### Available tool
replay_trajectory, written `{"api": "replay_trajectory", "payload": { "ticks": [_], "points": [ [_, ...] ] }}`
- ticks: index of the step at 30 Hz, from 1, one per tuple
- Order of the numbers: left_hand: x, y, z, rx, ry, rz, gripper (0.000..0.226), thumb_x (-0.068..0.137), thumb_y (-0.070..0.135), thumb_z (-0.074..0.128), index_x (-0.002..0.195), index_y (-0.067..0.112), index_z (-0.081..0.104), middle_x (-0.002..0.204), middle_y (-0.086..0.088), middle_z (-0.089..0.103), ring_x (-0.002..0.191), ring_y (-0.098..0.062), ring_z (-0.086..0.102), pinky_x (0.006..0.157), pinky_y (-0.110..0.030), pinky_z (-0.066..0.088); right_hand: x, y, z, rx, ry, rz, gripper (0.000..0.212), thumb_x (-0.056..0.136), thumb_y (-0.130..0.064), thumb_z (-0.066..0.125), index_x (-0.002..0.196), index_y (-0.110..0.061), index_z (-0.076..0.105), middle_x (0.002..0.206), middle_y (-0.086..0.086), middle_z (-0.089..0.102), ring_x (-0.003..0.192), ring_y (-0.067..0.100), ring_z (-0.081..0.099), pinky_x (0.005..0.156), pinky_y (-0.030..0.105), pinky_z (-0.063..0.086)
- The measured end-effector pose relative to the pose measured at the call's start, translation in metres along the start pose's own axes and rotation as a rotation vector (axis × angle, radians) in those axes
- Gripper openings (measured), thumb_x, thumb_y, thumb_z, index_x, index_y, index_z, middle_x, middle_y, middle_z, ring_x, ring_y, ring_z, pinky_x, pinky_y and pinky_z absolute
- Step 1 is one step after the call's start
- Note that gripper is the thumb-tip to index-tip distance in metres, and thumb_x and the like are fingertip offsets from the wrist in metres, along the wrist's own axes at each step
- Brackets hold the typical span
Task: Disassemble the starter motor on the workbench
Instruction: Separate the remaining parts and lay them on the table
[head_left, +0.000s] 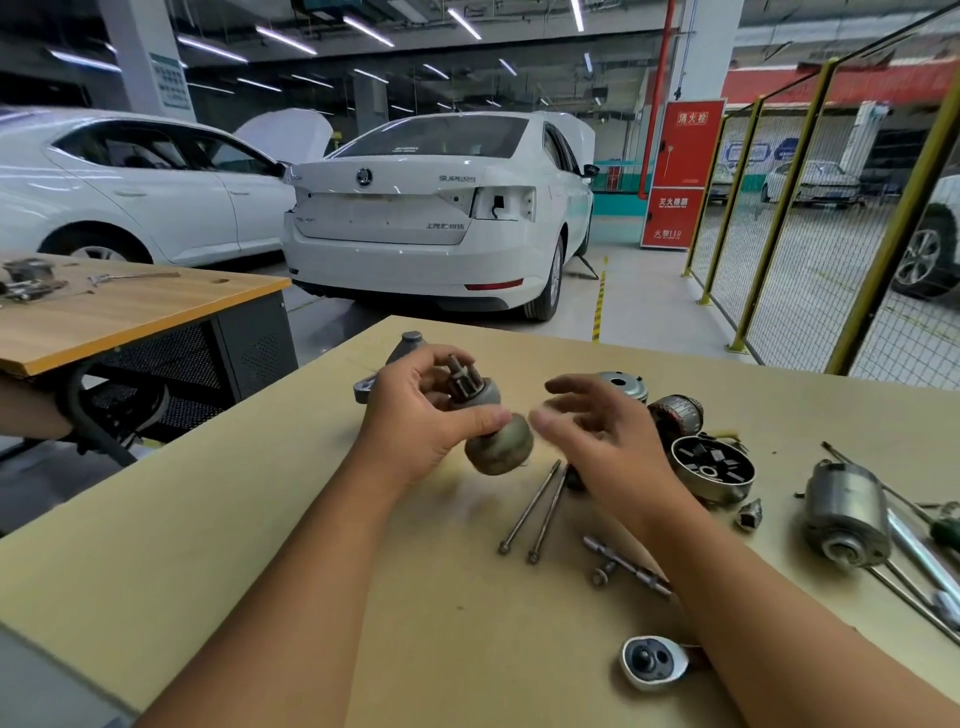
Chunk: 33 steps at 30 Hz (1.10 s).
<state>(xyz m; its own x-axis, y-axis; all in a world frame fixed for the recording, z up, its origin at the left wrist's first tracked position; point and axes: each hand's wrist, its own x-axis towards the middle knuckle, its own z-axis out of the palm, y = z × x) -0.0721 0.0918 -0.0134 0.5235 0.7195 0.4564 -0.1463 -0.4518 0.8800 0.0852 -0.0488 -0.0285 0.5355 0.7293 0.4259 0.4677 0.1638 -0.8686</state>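
Left hand (415, 410) grips the drive gear assembly (485, 421) at frame centre, lifted off the workbench (260, 545), thumb and fingers curled round its middle. Long axis runs diagonal: toothed pinion end points upper left and away, wide round drum end points lower right toward the camera. Right hand (597, 431) just beside it, fingers spread and loosely bent, holding nothing, slightly blurred. On the bench: two long through bolts (537, 509) below the hands, armature (675, 415) and brush holder (711, 467) right of centre, solenoid (844, 514) at far right, end cap (652, 662) lower centre.
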Motion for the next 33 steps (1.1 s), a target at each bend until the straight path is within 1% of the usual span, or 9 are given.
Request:
{"api": "replay_trajectory", "payload": {
  "ticks": [3,7,11,14,18,21,24,29,33],
  "points": [
    [0.002,-0.007,0.003,0.187,-0.051,0.009,0.052,0.06,0.016,0.102,0.102,0.025,0.071,0.094,0.006,0.076,0.089,-0.007,0.074,0.082,-0.023,0.059,0.005,0.001,-0.001,0.025,0.147,0.075,0.039,0.082,-0.066,0.058,0.094,-0.031,0.071,0.09,-0.011,0.072,0.081,0.01,0.065,0.071,0.035,0.052],
    [0.0,-0.01,0.011,0.413,-0.139,0.019,0.057,0.059,0.03,0.102,0.102,0.039,0.066,0.094,0.013,0.074,0.082,0.005,0.069,0.076,-0.014,0.055,0.01,0.01,-0.005,-0.231,0.197,0.122,0.004,0.091,-0.034,0.067,0.091,-0.031,0.068,0.082,-0.01,0.069,0.074,0.004,0.065,0.067,0.028,0.05],
    [-0.002,-0.004,0.013,0.492,-0.205,0.009,0.06,0.063,0.033,0.1,0.113,0.036,0.067,0.093,0.019,0.067,0.065,0.011,0.059,0.06,-0.005,0.042,0.02,0.003,-0.023,-0.481,0.025,0.209,0.02,0.084,-0.017,0.066,0.101,-0.026,0.071,0.089,-0.007,0.07,0.087,0.014,0.066,0.077,0.034,0.058],
    [-0.001,0.0,0.011,0.482,-0.164,0.03,0.058,0.068,0.034,0.097,0.116,0.04,0.065,0.099,0.021,0.067,0.061,0.004,0.056,0.058,-0.007,0.044,0.026,-0.009,-0.038,-0.679,-0.174,0.211,0.022,0.079,-0.027,0.078,0.099,-0.029,0.072,0.086,-0.012,0.067,0.081,0.007,0.064,0.068,0.025,0.054],
    [0.0,0.0,0.016,0.396,-0.113,0.043,0.024,0.085,0.028,0.086,0.105,0.033,0.072,0.086,0.014,0.071,0.053,0.004,0.054,0.062,-0.021,0.044,0.024,-0.012,-0.039,-0.881,-0.345,0.209,0.022,0.077,-0.035,0.082,0.096,-0.033,0.073,0.086,-0.012,0.064,0.077,0.007,0.061,0.056,0.02,0.044],
    [0.001,0.002,0.016,0.345,-0.067,0.056,0.014,0.092,0.023,0.079,0.09,0.035,0.072,0.071,0.019,0.071,0.055,0.004,0.059,0.061,-0.017,0.047,0.022,-0.014,-0.038,-0.929,-0.356,0.21,0.017,0.08,-0.034,0.079,0.096,-0.031,0.074,0.09,-0.006,0.067,0.081,0.012,0.061,0.062,0.024,0.049],
    [0.0,0.003,0.016,0.379,-0.042,0.081,0.011,0.096,0.02,0.075,0.092,0.03,0.073,0.069,0.02,0.069,0.061,0.007,0.062,0.058,-0.007,0.045,0.024,-0.018,-0.038,-1.022,-0.324,0.232,0.01,0.084,-0.029,0.074,0.092,-0.025,0.078,0.088,0.001,0.071,0.083,0.019,0.063,0.07,0.028,0.055],
    [0.001,0.004,0.016,0.488,0.042,0.11,0.013,0.101,0.018,0.063,0.091,0.019,0.071,0.081,0.009,0.068,0.076,0.0,0.061,0.06,-0.004,0.04,0.021,-0.025,-0.037,-1.193,-0.314,0.337,0.01,0.079,-0.021,0.064,0.071,-0.016,0.06,0.071,0.005,0.056,0.064,0.018,0.053,0.05,0.025,0.038],
    [0.002,0.002,0.011,0.473,0.069,0.118,0.012,0.102,0.016,0.06,0.095,0.019,0.069,0.083,0.012,0.064,0.081,0.0,0.06,0.063,0.0,0.04,0.021,-0.028,-0.044,-1.091,-0.299,0.35,0.012,0.08,-0.023,0.069,0.087,-0.015,0.073,0.085,0.006,0.067,0.079,0.022,0.064,0.061,0.031,0.054]
  ]
}}
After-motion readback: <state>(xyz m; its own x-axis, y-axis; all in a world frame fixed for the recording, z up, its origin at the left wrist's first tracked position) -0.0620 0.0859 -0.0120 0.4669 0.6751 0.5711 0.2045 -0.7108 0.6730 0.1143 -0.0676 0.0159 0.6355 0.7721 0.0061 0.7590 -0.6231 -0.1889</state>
